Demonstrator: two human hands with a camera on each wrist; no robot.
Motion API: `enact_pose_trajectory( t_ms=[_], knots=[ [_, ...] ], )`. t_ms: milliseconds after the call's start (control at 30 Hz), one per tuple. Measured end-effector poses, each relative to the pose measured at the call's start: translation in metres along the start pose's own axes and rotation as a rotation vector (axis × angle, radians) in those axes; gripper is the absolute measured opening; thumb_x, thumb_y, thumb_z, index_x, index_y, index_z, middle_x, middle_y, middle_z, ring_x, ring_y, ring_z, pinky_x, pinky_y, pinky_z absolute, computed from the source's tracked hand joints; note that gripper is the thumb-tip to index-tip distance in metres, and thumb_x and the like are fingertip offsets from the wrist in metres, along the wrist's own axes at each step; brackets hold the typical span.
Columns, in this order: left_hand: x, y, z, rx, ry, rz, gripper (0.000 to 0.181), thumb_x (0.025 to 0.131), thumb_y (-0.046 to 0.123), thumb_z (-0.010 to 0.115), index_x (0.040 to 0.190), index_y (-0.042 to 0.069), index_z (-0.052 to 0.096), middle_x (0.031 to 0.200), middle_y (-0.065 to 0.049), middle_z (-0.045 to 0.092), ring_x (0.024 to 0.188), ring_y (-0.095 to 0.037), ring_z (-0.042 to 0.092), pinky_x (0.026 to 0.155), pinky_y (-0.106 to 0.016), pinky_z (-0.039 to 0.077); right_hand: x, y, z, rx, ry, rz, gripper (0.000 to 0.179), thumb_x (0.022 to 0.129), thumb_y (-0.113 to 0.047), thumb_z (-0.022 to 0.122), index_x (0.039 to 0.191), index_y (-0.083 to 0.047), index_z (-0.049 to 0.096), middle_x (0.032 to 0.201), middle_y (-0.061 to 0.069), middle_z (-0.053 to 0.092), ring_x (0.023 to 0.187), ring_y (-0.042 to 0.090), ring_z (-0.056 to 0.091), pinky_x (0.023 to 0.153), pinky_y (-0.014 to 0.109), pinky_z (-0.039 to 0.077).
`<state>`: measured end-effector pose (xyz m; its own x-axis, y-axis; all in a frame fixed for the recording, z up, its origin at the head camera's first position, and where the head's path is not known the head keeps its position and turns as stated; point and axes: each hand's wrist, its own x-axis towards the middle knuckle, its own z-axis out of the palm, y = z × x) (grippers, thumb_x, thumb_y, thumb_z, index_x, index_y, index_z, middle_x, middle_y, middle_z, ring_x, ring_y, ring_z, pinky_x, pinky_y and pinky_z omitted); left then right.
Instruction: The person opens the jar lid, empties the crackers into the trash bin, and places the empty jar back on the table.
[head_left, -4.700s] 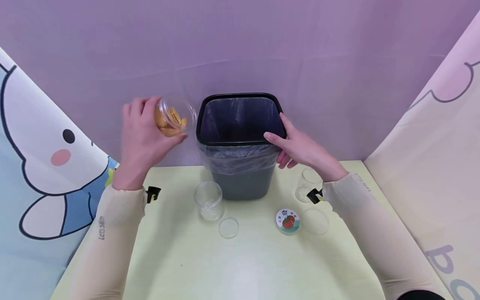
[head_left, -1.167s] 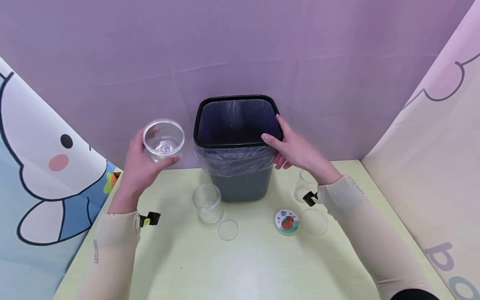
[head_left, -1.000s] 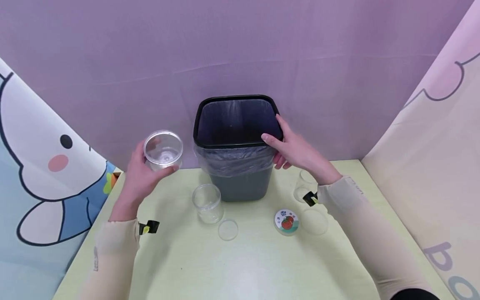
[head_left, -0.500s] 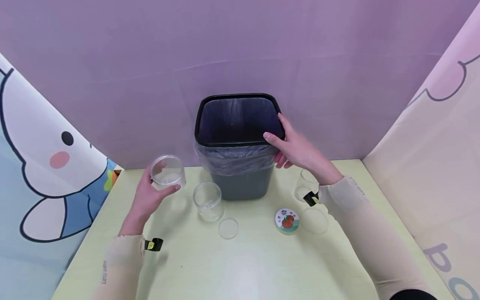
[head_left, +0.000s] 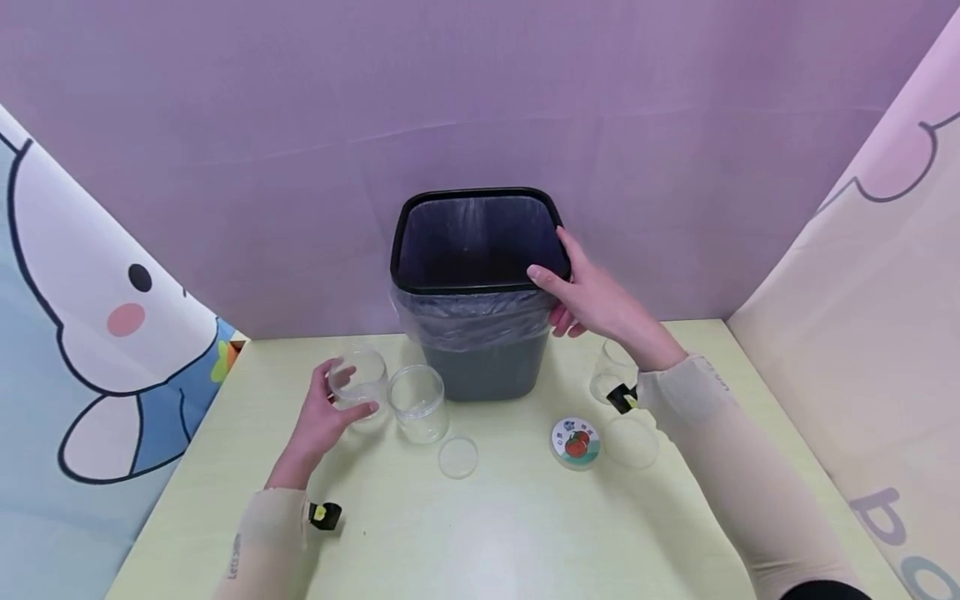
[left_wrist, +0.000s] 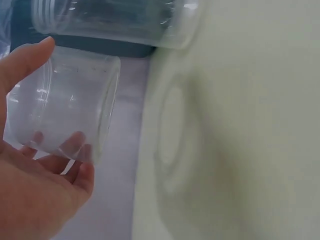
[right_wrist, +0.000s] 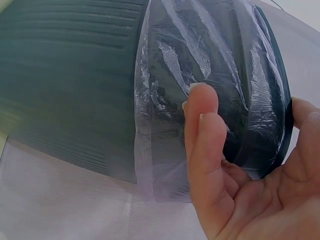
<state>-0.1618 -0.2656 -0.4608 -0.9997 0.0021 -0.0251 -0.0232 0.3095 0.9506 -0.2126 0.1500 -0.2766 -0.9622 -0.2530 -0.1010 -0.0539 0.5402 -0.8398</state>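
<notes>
My left hand [head_left: 318,425] holds a clear plastic jar [head_left: 360,375] upright between thumb and fingers. In the left wrist view that jar [left_wrist: 75,100] looks empty, and its base hangs a little above the table over its own shadow. Just right of it stands a second clear jar [head_left: 417,408]. A dark grey trash bin [head_left: 483,367] with a black rim and a clear liner stands at the back. My right hand [head_left: 600,296] grips the bin's right rim; in the right wrist view, two fingers [right_wrist: 205,145] lie outside the liner. The bin's bottom is too dark to make out.
In front of the second jar lies a small clear disc [head_left: 457,457]. A round lid with a tomato picture [head_left: 575,442] and a larger clear disc [head_left: 631,442] lie at the right. Another clear jar [head_left: 606,379] is partly behind my right wrist. A purple cloth [head_left: 480,100] hangs behind.
Earlier, the left-hand jar was tilted beside the bin with brown biscuits in it. It then appeared upright and empty, and has come down toward the table beside the second jar. The right hand stays.
</notes>
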Motion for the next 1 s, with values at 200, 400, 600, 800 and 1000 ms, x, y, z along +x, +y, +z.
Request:
enact_pose_trajectory(
  t_ms=[200, 400, 600, 800, 1000],
  knots=[
    [-0.003, -0.015, 0.006, 0.012, -0.044, -0.055, 0.104, 0.078, 0.011, 0.085, 0.154, 0.009, 0.014, 0.157, -0.020, 0.031, 0.142, -0.045, 0.027, 0.114, -0.056, 0.025, 0.000, 0.001, 0.000, 0.004, -0.001, 0.002, 0.097, 0.088, -0.072, 0.053, 0.158, -0.040, -0.007, 0.083, 0.022, 0.070, 0.065, 0.031, 0.070, 0.063, 0.042, 0.058],
    [-0.007, -0.027, 0.009, 0.070, -0.079, -0.096, 0.105, 0.079, 0.012, 0.085, 0.156, 0.009, 0.013, 0.158, -0.023, 0.028, 0.142, -0.048, 0.024, 0.115, -0.058, 0.022, 0.000, 0.000, 0.001, 0.006, 0.001, 0.002, 0.099, 0.086, -0.074, 0.054, 0.158, -0.040, -0.006, 0.083, 0.021, 0.070, 0.066, 0.031, 0.070, 0.063, 0.041, 0.058],
    [-0.012, -0.027, 0.008, 0.073, -0.075, -0.099, 0.108, 0.079, 0.015, 0.085, 0.158, 0.011, 0.010, 0.158, -0.023, 0.026, 0.142, -0.050, 0.023, 0.114, -0.061, 0.021, 0.000, 0.000, 0.002, 0.002, 0.004, -0.001, 0.098, 0.087, -0.074, 0.053, 0.158, -0.040, -0.006, 0.082, 0.021, 0.070, 0.065, 0.030, 0.070, 0.062, 0.041, 0.058],
    [-0.013, -0.029, 0.006, 0.113, -0.056, -0.102, 0.112, 0.078, 0.021, 0.086, 0.158, 0.010, 0.009, 0.159, -0.023, 0.025, 0.143, -0.049, 0.022, 0.114, -0.061, 0.020, 0.002, 0.001, 0.003, -0.006, 0.016, -0.020, 0.101, 0.084, -0.078, 0.052, 0.158, -0.040, -0.005, 0.082, 0.020, 0.070, 0.065, 0.029, 0.070, 0.063, 0.041, 0.058],
    [-0.018, -0.028, 0.002, 0.150, -0.026, -0.075, 0.110, 0.078, 0.022, 0.086, 0.158, 0.008, 0.012, 0.154, -0.027, 0.028, 0.139, -0.048, 0.029, 0.113, -0.063, 0.023, -0.003, 0.007, 0.003, 0.002, 0.035, -0.048, 0.096, 0.087, -0.075, 0.051, 0.158, -0.041, -0.004, 0.085, 0.014, 0.071, 0.069, 0.029, 0.070, 0.066, 0.040, 0.058]
  ],
)
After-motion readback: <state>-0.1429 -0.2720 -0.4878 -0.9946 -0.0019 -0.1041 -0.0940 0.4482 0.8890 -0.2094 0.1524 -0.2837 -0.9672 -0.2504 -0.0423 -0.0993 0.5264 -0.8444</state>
